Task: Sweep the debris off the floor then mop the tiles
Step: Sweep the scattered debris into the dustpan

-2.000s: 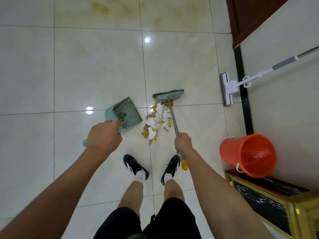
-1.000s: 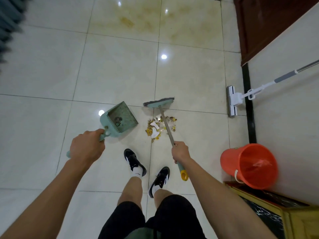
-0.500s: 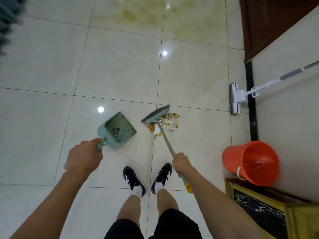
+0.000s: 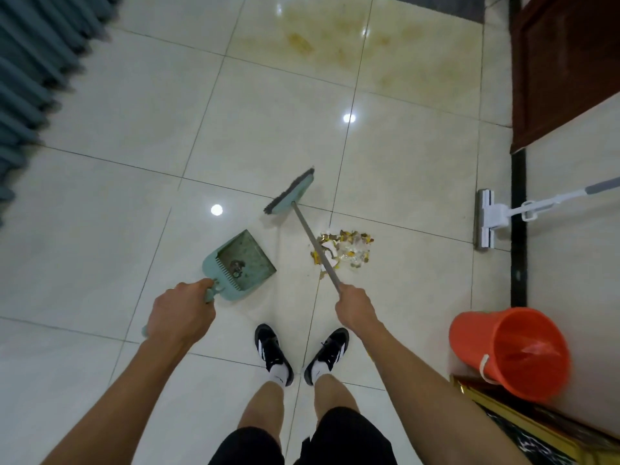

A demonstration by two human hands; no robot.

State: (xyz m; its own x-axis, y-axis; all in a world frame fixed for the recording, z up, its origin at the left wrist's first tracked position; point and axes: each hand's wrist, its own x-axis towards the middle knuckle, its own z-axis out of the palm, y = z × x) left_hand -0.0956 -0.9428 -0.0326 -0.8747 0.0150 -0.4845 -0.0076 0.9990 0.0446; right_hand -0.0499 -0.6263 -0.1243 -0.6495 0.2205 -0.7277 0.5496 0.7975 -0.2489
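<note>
Even indoor light; two glare spots on glossy tiles (image 4: 255, 135); blurred, bowed edges

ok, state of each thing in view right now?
left hand: grips dustpan handle
right hand: grips broom handle
dustpan: mouth toward debris, a little dirt inside
broom: head beyond the pile, not on it
debris: loose pile on the tile, unswept
mop: leaning on wall, head on floor
orange bucket: upright by wall
stain: unmopped

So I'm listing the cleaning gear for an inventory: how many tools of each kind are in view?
Broom: 1
Dustpan: 1
Flat mop: 1
Orange bucket: 1
Total: 4
</note>
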